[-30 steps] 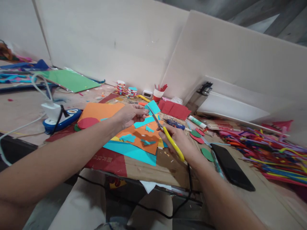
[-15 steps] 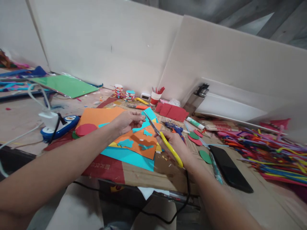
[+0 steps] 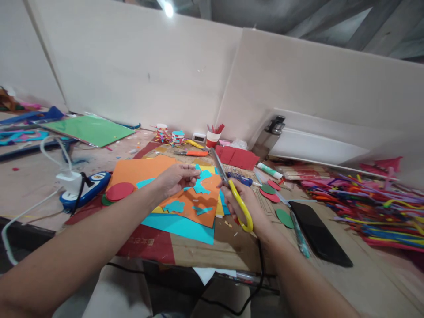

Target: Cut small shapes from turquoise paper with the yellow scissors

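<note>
My left hand (image 3: 181, 180) pinches a piece of turquoise paper (image 3: 202, 182) with a jagged outline between thumb and fingers, above the orange sheets. In my right hand (image 3: 240, 201) is a pair of scissors with yellow handles (image 3: 244, 212). Their blades point up and away from me, apart from the paper. Below my hands lie small turquoise cut-outs (image 3: 174, 206) on an orange sheet (image 3: 208, 218). A larger turquoise sheet (image 3: 185, 227) sticks out from beneath it, on the near side.
Red and green paper circles (image 3: 119, 191) lie left, beside a blue power strip (image 3: 96, 185). A glue gun (image 3: 240, 179), red paper pieces (image 3: 236, 157) and orange-handled cutter (image 3: 195, 153) are farther back. To the right are a black phone (image 3: 321, 234) and colourful pipe cleaners (image 3: 374, 207).
The scissor blades have come off the turquoise paper and now point upward to its right. The paper in my left hand has turned and shows a more jagged shape.
</note>
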### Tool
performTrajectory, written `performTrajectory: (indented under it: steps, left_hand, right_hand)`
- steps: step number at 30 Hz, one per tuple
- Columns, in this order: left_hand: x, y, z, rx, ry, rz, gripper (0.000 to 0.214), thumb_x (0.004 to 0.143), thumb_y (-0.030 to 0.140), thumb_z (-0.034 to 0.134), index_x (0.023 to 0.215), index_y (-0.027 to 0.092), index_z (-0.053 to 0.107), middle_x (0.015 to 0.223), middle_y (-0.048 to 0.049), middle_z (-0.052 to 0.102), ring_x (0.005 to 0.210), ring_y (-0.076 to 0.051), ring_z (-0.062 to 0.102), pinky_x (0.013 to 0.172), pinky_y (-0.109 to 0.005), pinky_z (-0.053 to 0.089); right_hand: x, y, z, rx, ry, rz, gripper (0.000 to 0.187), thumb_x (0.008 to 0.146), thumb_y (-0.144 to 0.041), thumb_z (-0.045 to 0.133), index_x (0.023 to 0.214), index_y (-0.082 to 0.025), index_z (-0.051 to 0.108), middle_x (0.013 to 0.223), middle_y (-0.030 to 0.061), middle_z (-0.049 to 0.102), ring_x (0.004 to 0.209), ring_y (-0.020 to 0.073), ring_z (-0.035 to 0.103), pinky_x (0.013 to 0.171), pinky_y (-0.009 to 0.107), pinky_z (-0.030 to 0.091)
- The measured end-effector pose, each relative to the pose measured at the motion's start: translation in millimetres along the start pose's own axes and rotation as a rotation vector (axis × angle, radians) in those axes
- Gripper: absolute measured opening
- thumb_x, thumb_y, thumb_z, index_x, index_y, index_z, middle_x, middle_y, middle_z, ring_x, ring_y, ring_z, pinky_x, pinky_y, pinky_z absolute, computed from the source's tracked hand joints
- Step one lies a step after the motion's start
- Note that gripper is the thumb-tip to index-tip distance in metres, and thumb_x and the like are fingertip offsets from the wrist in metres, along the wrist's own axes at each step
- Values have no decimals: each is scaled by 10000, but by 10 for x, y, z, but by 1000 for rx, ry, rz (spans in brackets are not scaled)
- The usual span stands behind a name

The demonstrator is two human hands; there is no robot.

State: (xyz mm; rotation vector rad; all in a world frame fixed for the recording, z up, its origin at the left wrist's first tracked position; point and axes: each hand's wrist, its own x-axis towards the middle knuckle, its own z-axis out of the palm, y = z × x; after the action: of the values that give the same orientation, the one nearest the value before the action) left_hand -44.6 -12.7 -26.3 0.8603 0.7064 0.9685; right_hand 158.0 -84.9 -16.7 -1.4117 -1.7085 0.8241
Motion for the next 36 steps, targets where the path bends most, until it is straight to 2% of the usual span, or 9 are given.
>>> performTrajectory:
  steps: [3, 8, 13, 18, 24, 28, 31, 36]
  left_hand:
    - [-31, -11, 16, 31, -23, 9, 202, 611, 166, 809, 649, 83, 630, 607, -16, 588, 497, -45, 517, 513, -165, 436]
    - [-86, -35, 49, 101, -5, 2, 227, 618, 242, 819, 675, 99, 653, 604, -13, 599, 541, -59, 545, 547, -171, 434]
    - [-119, -62, 87, 144, 15, -38, 211, 625, 259, 803, 637, 123, 642, 561, -16, 605, 519, -75, 555, 520, -172, 415]
    - [-124, -92, 109, 195, -1, -56, 184, 672, 256, 774, 631, 138, 638, 544, -8, 600, 497, -62, 526, 496, -157, 381]
    - [-139, -129, 138, 215, -10, -33, 163, 676, 254, 775, 671, 140, 659, 598, -4, 613, 534, -63, 540, 540, -169, 410]
    - [-163, -150, 163, 215, -17, 26, 194, 654, 254, 788, 662, 130, 638, 582, 6, 588, 530, -62, 528, 555, -179, 414]
    - [-155, -167, 171, 189, -20, 51, 214, 633, 257, 800, 692, 126, 642, 622, 2, 602, 541, -62, 525, 569, -189, 421]
    - [-112, -216, 173, 214, -18, 119, 221, 656, 282, 788, 684, 132, 628, 593, 13, 591, 542, -63, 511, 571, -195, 411]
  right_hand:
    - [35, -17, 25, 261, 44, 63, 332, 825, -462, 585, 1042, -219, 518, 471, -100, 417, 316, 90, 405, 306, 200, 340]
    - [38, -6, 89, 498, 69, 3, 481, 753, -470, 693, 1113, -235, 477, 627, -79, 485, 409, 76, 469, 380, 206, 406]
    - [-9, -18, 83, 488, 61, 73, 475, 704, -391, 754, 1101, -236, 544, 782, -29, 570, 499, 71, 501, 425, 207, 434]
    - [-45, -84, 90, 533, 50, 187, 474, 689, -349, 759, 1108, -235, 567, 827, 5, 605, 592, 107, 554, 466, 218, 460]
    - [-37, -61, 166, 560, 59, 185, 516, 691, -335, 760, 1146, -245, 534, 886, 16, 609, 595, 109, 573, 464, 218, 467]
    - [-9, 4, 250, 508, 43, 64, 506, 705, -323, 750, 1159, -244, 541, 882, 13, 612, 724, 141, 619, 517, 209, 491]
    - [17, 10, 297, 492, 83, 9, 468, 723, -321, 729, 1148, -235, 551, 896, 15, 608, 748, 134, 609, 531, 195, 488]
    - [50, -35, 306, 518, 117, 32, 480, 705, -324, 732, 1138, -232, 547, 808, -22, 576, 645, 112, 571, 479, 191, 477]
